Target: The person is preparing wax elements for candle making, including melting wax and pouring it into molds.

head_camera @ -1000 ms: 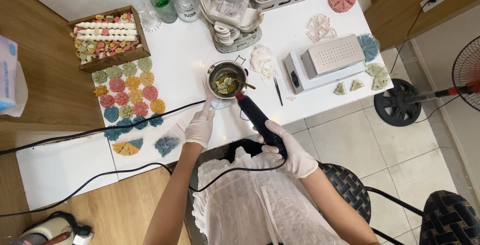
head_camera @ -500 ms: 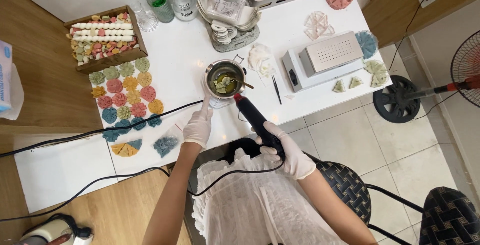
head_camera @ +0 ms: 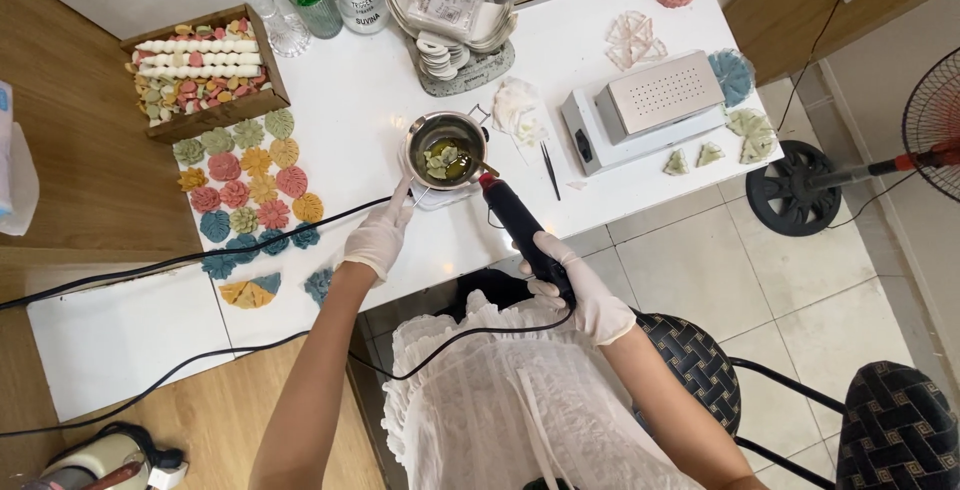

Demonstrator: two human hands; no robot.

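Head view: right hand point(head_camera: 585, 295) grips a heat gun point(head_camera: 520, 230) aimed into the metal pot point(head_camera: 447, 150), left hand point(head_camera: 380, 238) fingers touching its base, greenish pieces inside still solid, unmelted.

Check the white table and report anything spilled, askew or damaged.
No spill or damage shows. The small metal pot stands upright with greenish pieces inside, steadied by the gloved left hand. The right hand aims a black heat gun at it. One oddity: black cables trail across the table beside the coloured leaf-shaped pieces.
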